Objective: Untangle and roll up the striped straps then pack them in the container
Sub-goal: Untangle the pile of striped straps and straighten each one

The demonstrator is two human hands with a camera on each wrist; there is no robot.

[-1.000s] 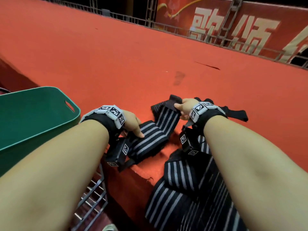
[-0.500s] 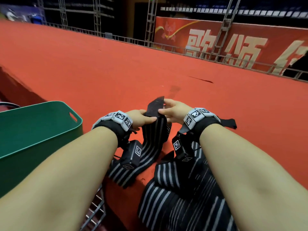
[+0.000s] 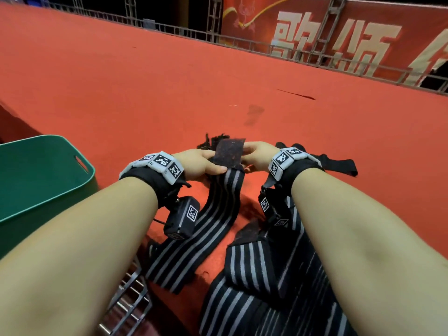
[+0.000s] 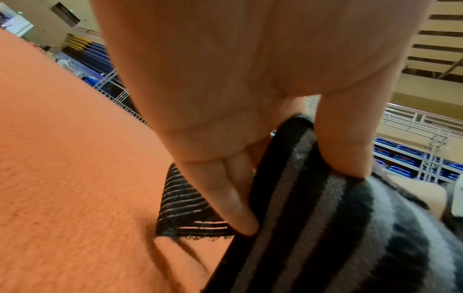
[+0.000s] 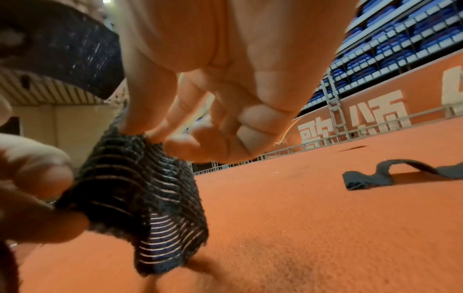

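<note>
A black strap with grey stripes [image 3: 208, 224] runs from the red carpet's front edge up to both hands. My left hand [image 3: 201, 162] pinches its left edge [image 4: 295, 178] between thumb and fingers. My right hand [image 3: 254, 157] pinches the right edge [image 5: 130, 170], thumb and fingers on the cloth. The strap's dark fuzzy end [image 3: 229, 152] stands up between the hands. More striped straps [image 3: 254, 287] lie in a heap under my right forearm. The green container [image 3: 36, 180] stands at the left.
A loose black band [image 3: 339, 163] lies on the red carpet [image 3: 169, 81] right of my right wrist, also in the right wrist view [image 5: 371, 174]. A metal grid [image 3: 131, 299] sits below the carpet's front edge. Railings and a red banner [image 3: 339, 37] line the far side.
Both hands have lifted the strap's end off the carpet and now hold it upright between them. One second ago the left hand lay flat on the strap.
</note>
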